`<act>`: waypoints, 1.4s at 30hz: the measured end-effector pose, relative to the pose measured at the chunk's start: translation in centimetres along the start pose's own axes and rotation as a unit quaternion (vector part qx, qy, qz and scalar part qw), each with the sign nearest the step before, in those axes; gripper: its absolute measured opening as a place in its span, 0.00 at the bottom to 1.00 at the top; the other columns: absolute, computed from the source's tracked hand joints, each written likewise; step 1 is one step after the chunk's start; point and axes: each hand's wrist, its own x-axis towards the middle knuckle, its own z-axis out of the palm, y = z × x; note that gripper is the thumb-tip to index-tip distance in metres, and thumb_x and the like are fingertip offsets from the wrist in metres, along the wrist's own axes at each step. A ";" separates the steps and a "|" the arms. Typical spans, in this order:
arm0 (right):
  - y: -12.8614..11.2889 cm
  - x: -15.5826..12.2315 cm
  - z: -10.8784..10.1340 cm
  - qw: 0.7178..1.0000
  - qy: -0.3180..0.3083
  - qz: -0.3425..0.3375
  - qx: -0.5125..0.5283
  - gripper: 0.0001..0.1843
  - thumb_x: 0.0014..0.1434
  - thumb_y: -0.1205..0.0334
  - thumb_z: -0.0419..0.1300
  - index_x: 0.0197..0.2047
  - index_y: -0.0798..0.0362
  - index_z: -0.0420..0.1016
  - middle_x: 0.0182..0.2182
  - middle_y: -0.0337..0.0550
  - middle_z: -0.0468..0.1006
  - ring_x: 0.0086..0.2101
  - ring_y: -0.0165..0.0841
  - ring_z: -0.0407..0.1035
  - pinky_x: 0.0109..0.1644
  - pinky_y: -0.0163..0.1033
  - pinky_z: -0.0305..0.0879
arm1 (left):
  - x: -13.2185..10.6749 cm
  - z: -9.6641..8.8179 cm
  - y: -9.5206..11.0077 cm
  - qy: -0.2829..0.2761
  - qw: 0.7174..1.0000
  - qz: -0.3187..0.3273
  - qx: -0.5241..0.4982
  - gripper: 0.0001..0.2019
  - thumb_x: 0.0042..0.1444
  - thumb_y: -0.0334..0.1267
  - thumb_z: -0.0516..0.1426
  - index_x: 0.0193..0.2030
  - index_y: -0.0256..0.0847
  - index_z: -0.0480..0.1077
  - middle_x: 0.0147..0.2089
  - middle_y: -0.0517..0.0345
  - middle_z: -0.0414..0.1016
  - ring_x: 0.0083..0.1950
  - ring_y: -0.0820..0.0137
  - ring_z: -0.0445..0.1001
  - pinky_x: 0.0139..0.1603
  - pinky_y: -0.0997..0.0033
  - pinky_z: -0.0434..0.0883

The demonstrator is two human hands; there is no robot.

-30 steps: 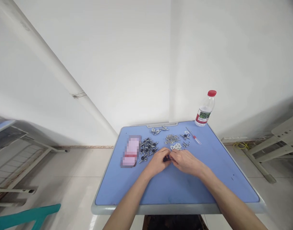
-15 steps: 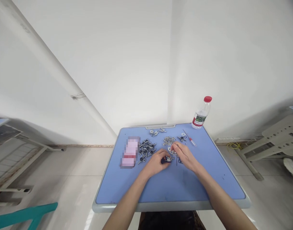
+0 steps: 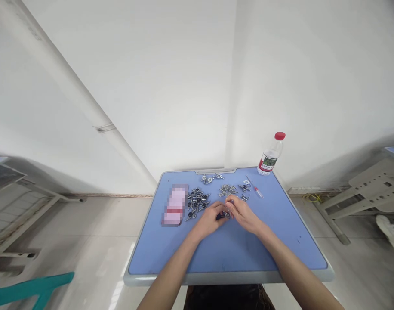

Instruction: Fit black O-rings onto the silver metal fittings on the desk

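Note:
My left hand (image 3: 212, 218) has its fingers curled round a small metal part with a dark piece (image 3: 225, 214), just above the blue desk top. Close on its right, my right hand (image 3: 244, 214) is pinched over that part, its fingertips round something small and dark that I cannot make out. Left of my hands lies a pile of metal parts with black round centres (image 3: 198, 199). Beyond my fingers is a heap of silver bolts or pins (image 3: 227, 190). Tiny metal bits (image 3: 245, 198) lie to the right of that heap.
A screwdriver with a clear and red handle (image 3: 258, 192) lies near one loose metal part (image 3: 244, 188). A red-capped bottle (image 3: 268, 159) stands at the back right corner. More metal pieces (image 3: 210, 179) lie at the back. A blurred pink object (image 3: 175, 206) lies left.
My right hand has drawn slightly down and left, closer to the part in my left hand. Tiny bits right of the bolts now show. My left hand has hardly moved.

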 end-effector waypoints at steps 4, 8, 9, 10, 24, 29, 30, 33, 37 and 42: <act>0.1 0.0 0.0 1.000 -0.002 -0.013 -0.001 0.15 0.69 0.53 0.42 0.37 0.51 0.62 0.29 0.38 0.67 0.28 0.30 0.62 0.34 0.36 0.61 | 0.0 0.0 0.1 0.001 1.000 -0.001 -0.002 0.08 0.53 0.27 0.58 0.40 0.41 0.72 0.43 0.58 0.70 0.40 0.71 0.68 0.43 0.72 0.66; 0.0 -0.1 0.1 1.000 -0.010 -0.014 -0.014 0.14 0.69 0.53 0.42 0.38 0.51 0.62 0.30 0.39 0.68 0.29 0.30 0.63 0.34 0.36 0.61 | 0.0 0.0 0.0 0.001 1.000 0.000 0.006 0.08 0.54 0.28 0.57 0.41 0.41 0.72 0.42 0.58 0.70 0.39 0.71 0.68 0.43 0.72 0.66; -0.1 -0.1 0.0 1.000 -0.013 -0.013 -0.018 0.14 0.69 0.54 0.42 0.38 0.51 0.62 0.30 0.39 0.68 0.30 0.30 0.63 0.34 0.36 0.61 | 0.0 0.1 -0.1 0.001 1.000 0.000 0.006 0.08 0.54 0.29 0.58 0.41 0.41 0.72 0.43 0.58 0.70 0.39 0.71 0.68 0.43 0.72 0.66; -0.2 -0.1 0.0 1.000 -0.015 -0.012 -0.021 0.13 0.69 0.54 0.42 0.38 0.51 0.62 0.30 0.39 0.68 0.30 0.30 0.64 0.34 0.36 0.61 | 0.0 0.1 -0.2 0.000 1.000 0.001 0.006 0.08 0.54 0.29 0.58 0.40 0.41 0.72 0.43 0.58 0.70 0.39 0.71 0.68 0.43 0.71 0.66; 0.1 0.0 0.9 0.985 0.044 -0.133 -0.097 0.09 0.66 0.63 0.50 0.46 0.49 0.70 0.34 0.42 0.77 0.35 0.34 0.71 0.39 0.39 0.67 | -0.1 0.4 -0.6 0.027 0.999 0.011 -0.016 0.09 0.54 0.32 0.59 0.42 0.42 0.73 0.48 0.55 0.72 0.46 0.66 0.71 0.48 0.66 0.69; -0.9 0.0 0.5 0.982 0.034 -0.159 -0.096 0.16 0.67 0.66 0.47 0.54 0.48 0.68 0.41 0.47 0.74 0.40 0.35 0.69 0.45 0.42 0.68 | -0.1 0.4 -0.3 0.034 0.999 0.022 -0.028 0.13 0.55 0.30 0.58 0.47 0.42 0.72 0.50 0.53 0.72 0.46 0.66 0.71 0.47 0.67 0.69; -0.9 0.0 0.5 0.982 0.038 -0.159 -0.095 0.16 0.67 0.66 0.47 0.54 0.48 0.68 0.41 0.47 0.73 0.40 0.35 0.69 0.44 0.42 0.68 | -0.1 0.4 -0.2 0.034 0.999 0.024 -0.029 0.13 0.55 0.30 0.58 0.47 0.42 0.72 0.49 0.54 0.72 0.46 0.67 0.71 0.46 0.68 0.69; -0.5 -0.1 0.7 0.983 0.061 -0.149 -0.093 0.17 0.66 0.66 0.47 0.57 0.49 0.64 0.39 0.47 0.73 0.38 0.35 0.69 0.42 0.42 0.69 | -0.2 0.4 -0.2 0.036 0.999 0.017 -0.017 0.08 0.54 0.30 0.58 0.42 0.40 0.73 0.45 0.55 0.72 0.42 0.68 0.70 0.42 0.70 0.68; -0.1 -0.1 0.7 0.985 0.066 -0.130 -0.087 0.12 0.66 0.66 0.47 0.51 0.49 0.65 0.36 0.44 0.74 0.34 0.34 0.69 0.39 0.41 0.68 | -0.3 0.5 -0.5 0.033 0.999 0.006 0.000 0.08 0.53 0.30 0.59 0.40 0.40 0.72 0.42 0.56 0.71 0.40 0.70 0.69 0.41 0.70 0.68; -0.6 -0.1 0.8 0.982 0.045 -0.157 -0.100 0.10 0.66 0.64 0.49 0.49 0.50 0.66 0.34 0.43 0.74 0.34 0.35 0.68 0.38 0.40 0.66 | -0.2 0.4 -0.2 0.036 0.999 0.019 -0.015 0.10 0.53 0.28 0.57 0.42 0.40 0.72 0.47 0.54 0.72 0.45 0.67 0.70 0.46 0.67 0.69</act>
